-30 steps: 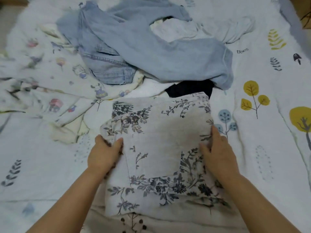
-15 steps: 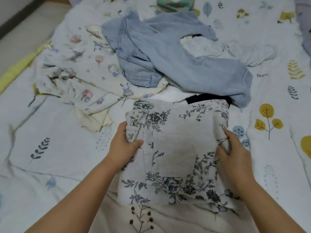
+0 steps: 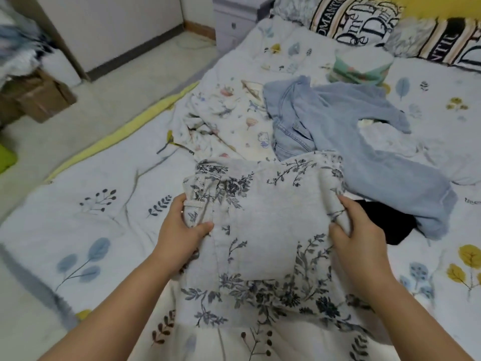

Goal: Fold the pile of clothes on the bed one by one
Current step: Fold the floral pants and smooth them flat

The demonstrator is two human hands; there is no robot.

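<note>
We have lifted the folded floral garment (image 3: 263,230) off the bed (image 3: 91,209); a second ago it lay flat under our palms. Our left hand (image 3: 182,230) grips its left edge, thumb on top, and our right hand (image 3: 351,230) pinches the right edge. The garment now hangs just in front of the blue denim clothes (image 3: 351,142), with a black item (image 3: 385,222) beside its right edge. We judge this piece folded and ready to set aside; the denim pile remains.
</note>
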